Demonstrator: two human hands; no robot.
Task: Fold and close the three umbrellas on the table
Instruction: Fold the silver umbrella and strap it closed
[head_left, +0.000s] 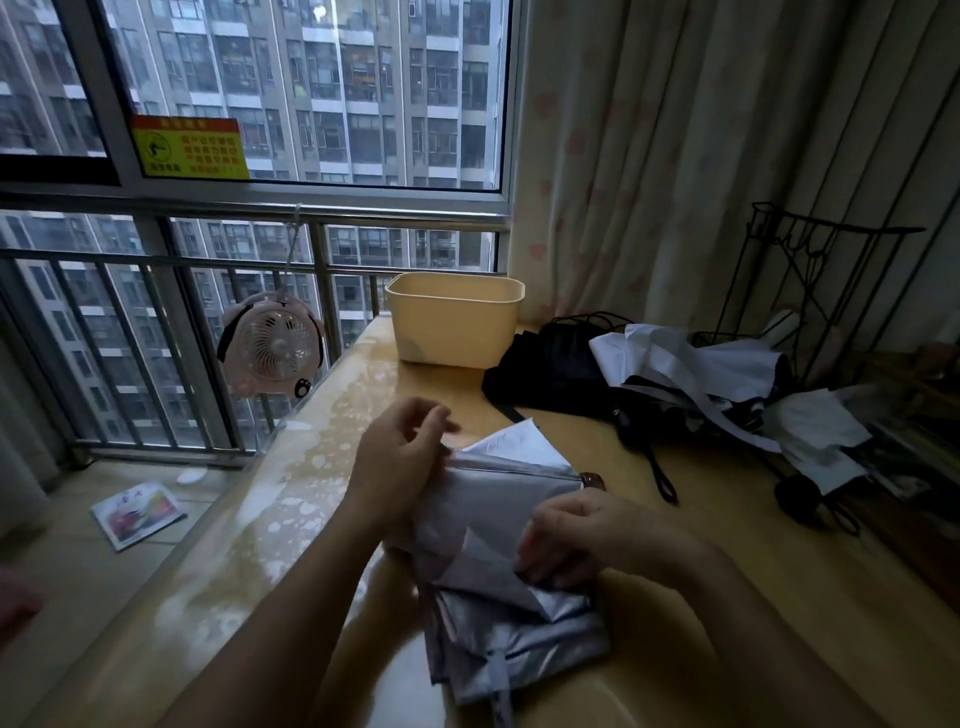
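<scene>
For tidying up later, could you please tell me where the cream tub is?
Head view: the cream tub stands at the far end of the table, left of the black umbrella.

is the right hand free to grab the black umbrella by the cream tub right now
Not yet, probably: the right hand is busy pinching the silver fabric umbrella. Only bare yellow tabletop lies between it and the black fabric umbrella, so the way looks open.

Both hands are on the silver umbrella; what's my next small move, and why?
Likely fold the flap down over the silver umbrella with the left hand, while the right hand pins the pleats. The flap sticks out loose at the far end, and the strap hangs unwrapped.
</scene>
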